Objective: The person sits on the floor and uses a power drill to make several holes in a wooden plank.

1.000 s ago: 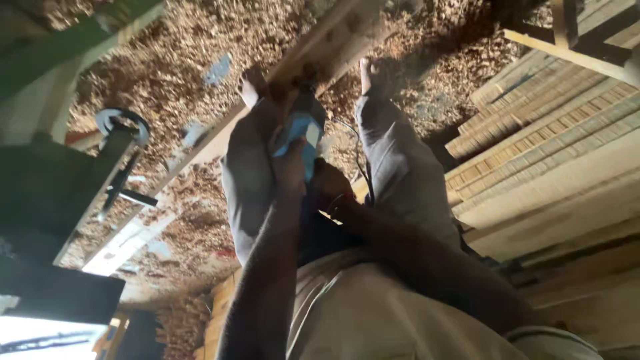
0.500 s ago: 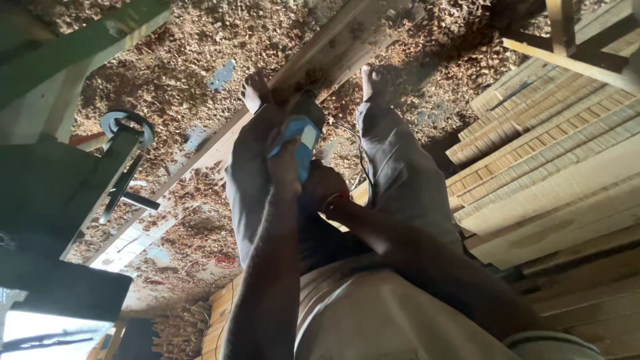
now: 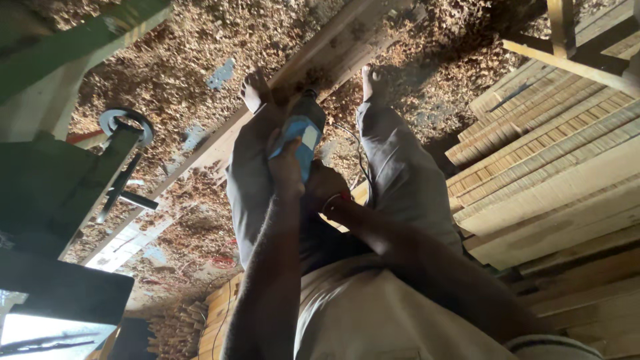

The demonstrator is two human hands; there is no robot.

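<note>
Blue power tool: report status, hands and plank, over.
Left hand gripping blue power tool; right hand at its rear. Tool nose on long wooden plank between bare feet. Wood shavings all round, cord trailing.

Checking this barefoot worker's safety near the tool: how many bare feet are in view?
2. One bare foot rests left of the long pale wooden plank; the other bare foot rests right of it, both on the sawdust-covered floor. None seems hidden.

I see both my arms reaching down between my knees. My left hand [image 3: 287, 167] is curled shut, fingers wrapped in a firm grip, toward twelve o'clock. My right hand [image 3: 327, 193] sits just beside it at four o'clock, mostly hidden, its grip unclear.
</note>
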